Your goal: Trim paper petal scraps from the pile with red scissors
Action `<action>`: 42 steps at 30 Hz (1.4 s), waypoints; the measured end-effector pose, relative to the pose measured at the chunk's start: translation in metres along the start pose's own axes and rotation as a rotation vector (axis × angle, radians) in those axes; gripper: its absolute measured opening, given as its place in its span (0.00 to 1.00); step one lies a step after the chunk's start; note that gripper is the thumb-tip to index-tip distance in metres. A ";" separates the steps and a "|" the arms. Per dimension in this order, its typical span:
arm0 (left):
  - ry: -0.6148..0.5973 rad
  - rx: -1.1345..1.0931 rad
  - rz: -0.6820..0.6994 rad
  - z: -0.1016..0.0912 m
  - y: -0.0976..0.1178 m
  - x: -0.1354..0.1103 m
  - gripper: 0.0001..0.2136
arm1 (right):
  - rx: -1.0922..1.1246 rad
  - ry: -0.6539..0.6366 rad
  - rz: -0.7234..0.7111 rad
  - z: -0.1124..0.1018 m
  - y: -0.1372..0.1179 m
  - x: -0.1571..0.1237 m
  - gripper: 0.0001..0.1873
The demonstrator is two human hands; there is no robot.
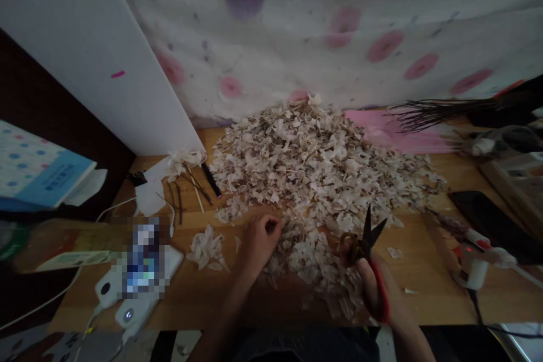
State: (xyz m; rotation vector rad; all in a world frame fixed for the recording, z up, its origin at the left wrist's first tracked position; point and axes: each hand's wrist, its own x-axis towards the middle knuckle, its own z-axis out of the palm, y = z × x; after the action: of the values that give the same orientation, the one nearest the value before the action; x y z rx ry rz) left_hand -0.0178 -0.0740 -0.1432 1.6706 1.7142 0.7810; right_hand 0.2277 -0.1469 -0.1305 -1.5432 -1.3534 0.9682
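Observation:
A large heap of papery off-white and brown flakes [309, 175] covers the middle of the wooden table [428, 254]. My left hand [259, 240] rests at the heap's near edge with its fingers curled together, and I cannot tell whether a flake lies between them. In my right hand [373, 288] are scissors with red handles and black blades [371, 240], pointing up, their blades apart. A smaller cluster of flakes [207, 249] lies left of my left hand.
Dark twigs [445, 113] lie over pink paper [394, 133] behind the heap. A hot glue gun [469, 263] and a black phone [496, 220] sit at right. White chargers [136, 311] and a pixelated object [144, 257] sit at left. A polka-dot cloth [297, 28] hangs behind.

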 end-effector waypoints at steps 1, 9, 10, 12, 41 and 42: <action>-0.003 -0.013 -0.011 0.001 0.000 0.000 0.05 | -0.001 0.000 0.002 0.000 -0.001 0.000 0.24; 0.111 -0.123 0.032 -0.013 0.012 0.000 0.05 | 0.033 0.001 0.085 0.003 -0.023 0.008 0.20; 0.134 -0.130 0.051 -0.017 0.017 0.000 0.05 | 0.049 0.003 0.097 0.007 -0.027 0.011 0.19; 0.166 -0.139 0.090 -0.023 0.028 -0.004 0.05 | 0.101 0.009 0.097 0.017 -0.036 0.016 0.19; -0.146 -0.699 -0.386 -0.033 0.050 -0.019 0.11 | 0.450 -0.004 0.122 0.062 -0.065 0.039 0.23; -0.139 -0.698 -0.388 -0.032 0.049 -0.018 0.12 | 0.421 0.015 0.125 0.062 -0.063 0.040 0.23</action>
State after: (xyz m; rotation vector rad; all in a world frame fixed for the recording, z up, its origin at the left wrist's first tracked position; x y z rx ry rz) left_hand -0.0109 -0.0906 -0.0842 0.8683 1.3789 0.9071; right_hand 0.1534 -0.0974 -0.0931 -1.3176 -0.9713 1.2269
